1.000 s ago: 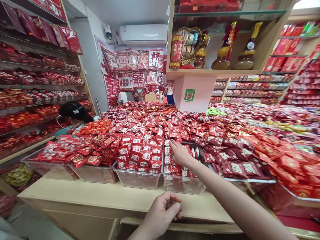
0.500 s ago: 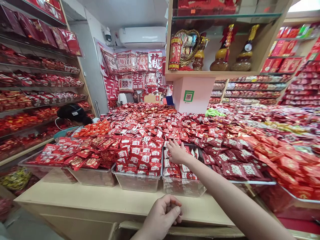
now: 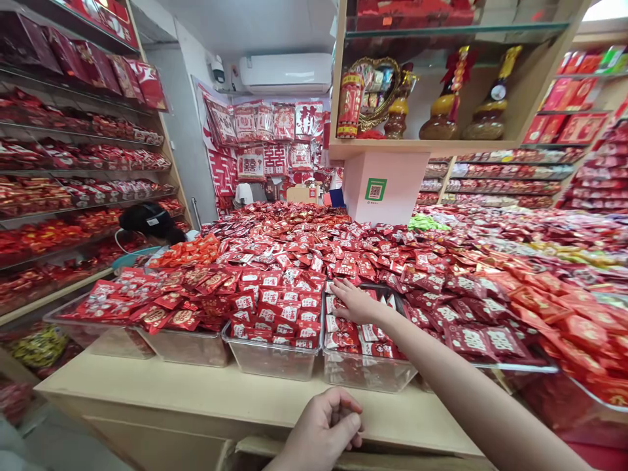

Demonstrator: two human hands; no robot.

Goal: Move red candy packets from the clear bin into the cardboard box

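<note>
right hand [image 3: 357,305]: fingers spread, palm down, we see them on red-and-white packets [image 3: 342,340] in clear plastic bin [image 3: 370,374] atop counter [image 3: 186,391] | left hand [image 3: 330,424]: fingers loosely curled near counter edge, we can't tell if gripping anything
</note>
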